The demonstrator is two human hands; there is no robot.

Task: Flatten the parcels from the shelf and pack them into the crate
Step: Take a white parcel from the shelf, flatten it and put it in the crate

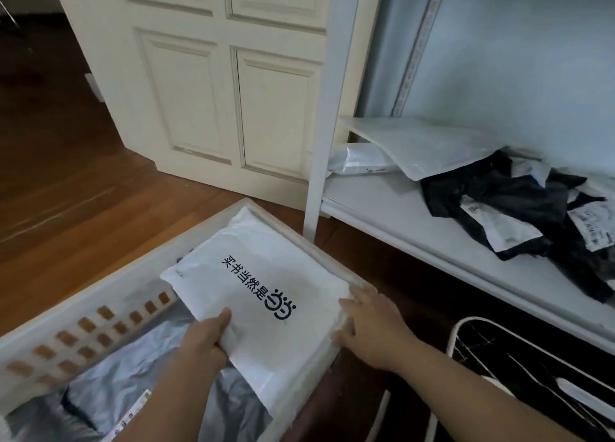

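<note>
We hold a white parcel [253,295] flat over the far right corner of the crate [83,312], so it can go down level on the white bags already stacked there rather than crumple against the wall. Our left hand [204,337] grips its near-left edge, thumb on top and fingers curled under, which carries the weight and keeps that edge from drooping. Our right hand [369,325] lies with fingers straight and spread along the parcel's right side, at the crate's right rim, pressing and steering rather than pinching; we judge it is there to square the parcel inside the rim. So the parcel lies between the two hands, stretching away from both grips toward the crate's far corner, printed face up. Its near end overhangs grey parcels [109,385] lying lower in the crate's near part. On the shelf [399,208] to the right wait more: a white mailer [429,149] overlapping a silvery bag [362,162], and a crumpled black heap [519,205] with labels showing. Those look unflattened, so we judge the work is well short of done.
</note>
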